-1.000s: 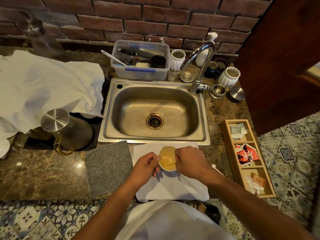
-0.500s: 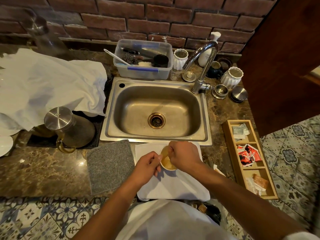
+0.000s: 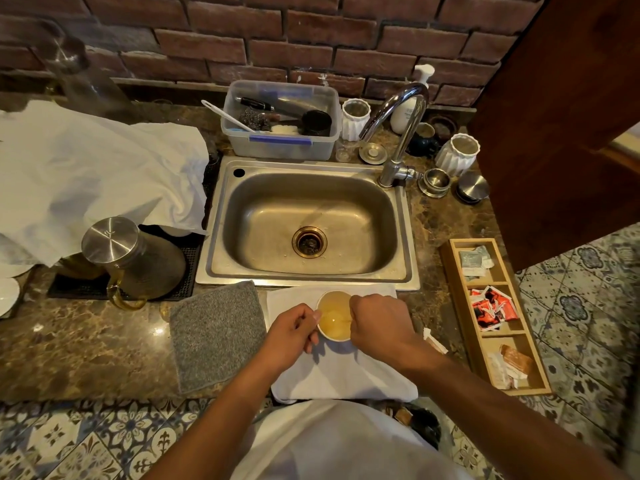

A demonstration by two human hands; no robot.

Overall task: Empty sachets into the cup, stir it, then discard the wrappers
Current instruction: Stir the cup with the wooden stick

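A small white cup of pale yellow liquid stands on a white cloth at the counter's front edge. My left hand grips the cup's left side. My right hand hovers over the cup's right rim with curled fingers, pinching a thin stirrer that dips into the liquid; the stirrer is mostly hidden. Torn wrappers lie on the counter just right of my right wrist.
A steel sink with a tap lies behind the cup. A grey mat is to the left, a metal kettle further left. A wooden sachet tray sits at the right.
My right hand has circled over the cup, swinging left across it and back to the right rim. The left hand stays on the cup.
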